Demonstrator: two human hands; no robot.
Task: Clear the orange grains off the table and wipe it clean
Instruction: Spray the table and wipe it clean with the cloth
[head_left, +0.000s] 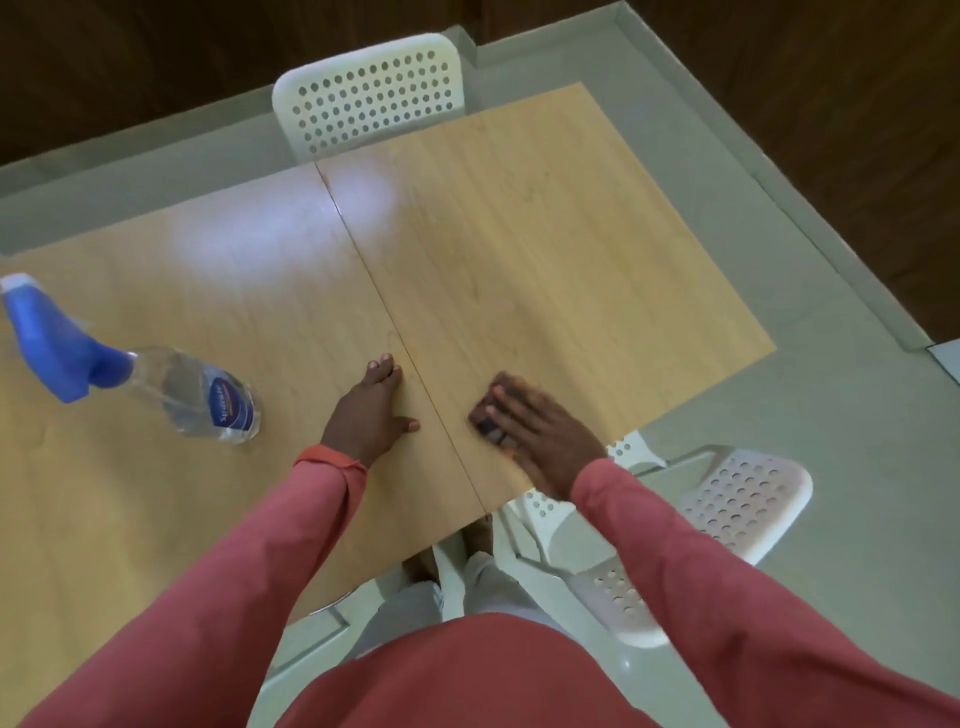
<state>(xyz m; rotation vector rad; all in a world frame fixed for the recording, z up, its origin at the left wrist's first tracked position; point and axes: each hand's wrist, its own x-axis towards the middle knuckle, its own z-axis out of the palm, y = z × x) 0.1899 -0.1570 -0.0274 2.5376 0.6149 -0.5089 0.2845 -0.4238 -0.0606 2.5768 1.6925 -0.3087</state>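
Right hand (535, 436), lower middle of the frame, has fingers straight and close together, pressing flat on a small dark cloth (488, 421) on the table (571, 249). Looks soft and light, so palm pressure seems best. Left hand (374, 410) rests flat, thumb out. No orange grains visible.

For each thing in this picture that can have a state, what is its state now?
Spray bottle: lying on its side on the table, untouched.
Table: no orange grains visible.
Left hand: flat on the table, fingers straight.
Right hand: pressing a dark cloth on the table, blurred.
Far chair: pushed against the table.
Near chair: beside the table.
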